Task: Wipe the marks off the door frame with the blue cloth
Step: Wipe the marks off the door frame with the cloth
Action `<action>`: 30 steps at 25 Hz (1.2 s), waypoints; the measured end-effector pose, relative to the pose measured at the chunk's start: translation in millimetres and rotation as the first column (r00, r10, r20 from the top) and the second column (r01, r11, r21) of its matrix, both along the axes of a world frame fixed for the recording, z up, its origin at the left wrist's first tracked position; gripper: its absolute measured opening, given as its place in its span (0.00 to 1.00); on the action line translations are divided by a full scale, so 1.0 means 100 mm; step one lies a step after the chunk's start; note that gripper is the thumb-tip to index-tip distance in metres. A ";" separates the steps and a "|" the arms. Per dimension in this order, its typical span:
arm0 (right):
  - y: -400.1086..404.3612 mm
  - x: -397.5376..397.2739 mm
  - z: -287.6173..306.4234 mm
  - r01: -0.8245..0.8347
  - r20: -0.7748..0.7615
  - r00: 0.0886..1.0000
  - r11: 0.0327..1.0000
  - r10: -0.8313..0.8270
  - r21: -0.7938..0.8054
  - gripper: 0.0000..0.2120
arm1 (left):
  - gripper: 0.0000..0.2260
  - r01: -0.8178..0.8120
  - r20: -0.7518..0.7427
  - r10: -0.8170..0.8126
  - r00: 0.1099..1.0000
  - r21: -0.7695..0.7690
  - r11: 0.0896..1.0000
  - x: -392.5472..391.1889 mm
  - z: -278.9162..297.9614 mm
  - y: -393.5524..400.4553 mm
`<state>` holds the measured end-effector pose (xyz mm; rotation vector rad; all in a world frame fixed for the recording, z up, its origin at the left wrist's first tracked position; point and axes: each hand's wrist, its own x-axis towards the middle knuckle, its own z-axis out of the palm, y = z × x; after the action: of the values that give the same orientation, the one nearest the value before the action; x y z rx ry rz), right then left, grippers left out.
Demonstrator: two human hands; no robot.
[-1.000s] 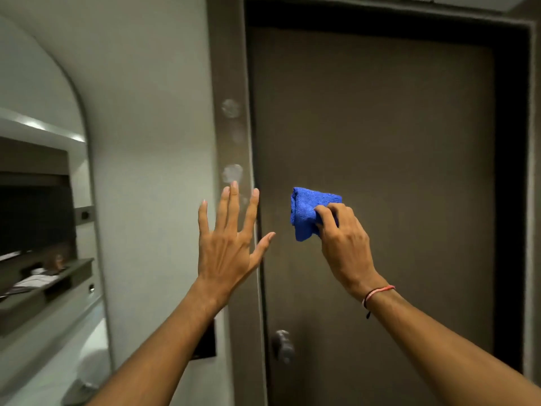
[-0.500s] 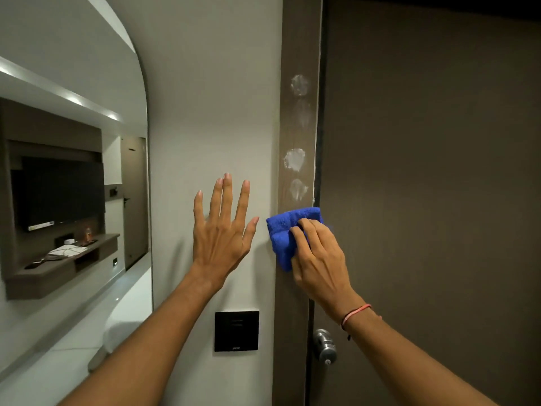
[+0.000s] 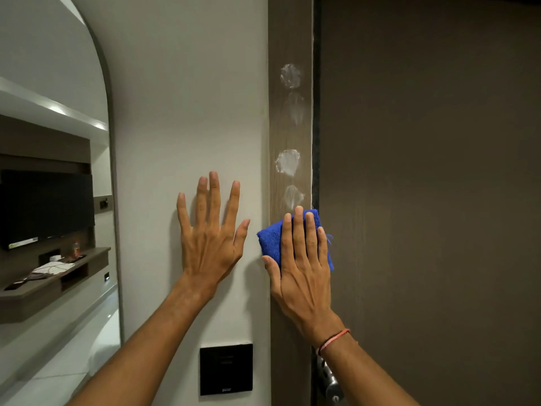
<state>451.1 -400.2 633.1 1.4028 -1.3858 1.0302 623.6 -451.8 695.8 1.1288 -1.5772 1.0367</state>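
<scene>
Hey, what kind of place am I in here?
Most likely a hotel room, near its entrance: a wall-mounted television above a floating shelf, a plain dark door, and a black wall panel close beside it.

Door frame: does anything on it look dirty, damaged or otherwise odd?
Yes. Four whitish smears stand in a vertical row on the door frame, two bright, two faint, pale against the brown wood. The right hand presses the blue cloth flat just below the lowest.
</scene>
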 end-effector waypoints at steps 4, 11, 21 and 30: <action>-0.14 0.06 0.63 -0.047 0.060 0.997 0.993 0.054 -0.109 0.37 | 0.31 0.037 0.010 -0.036 0.999 -0.083 0.996 -0.09 0.55 -0.11; -0.21 0.09 2.43 -0.047 0.046 0.997 0.981 0.056 -0.190 0.37 | 0.30 0.025 0.002 -0.025 1.000 -0.149 0.989 -0.14 1.41 -0.26; -0.23 0.05 3.38 -0.055 0.003 0.998 0.981 0.056 -0.187 0.32 | 0.32 0.050 -0.005 -0.052 0.999 -0.173 0.984 -0.02 2.15 -0.32; -0.10 0.13 1.12 -0.029 0.068 0.997 0.989 0.039 -0.144 0.33 | 0.31 0.080 0.007 -0.080 0.997 -0.156 0.985 -0.05 1.88 -0.29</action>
<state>464.0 -409.9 744.7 1.2996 -1.3153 1.1882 619.1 -480.5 884.1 0.9515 -1.5015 1.0872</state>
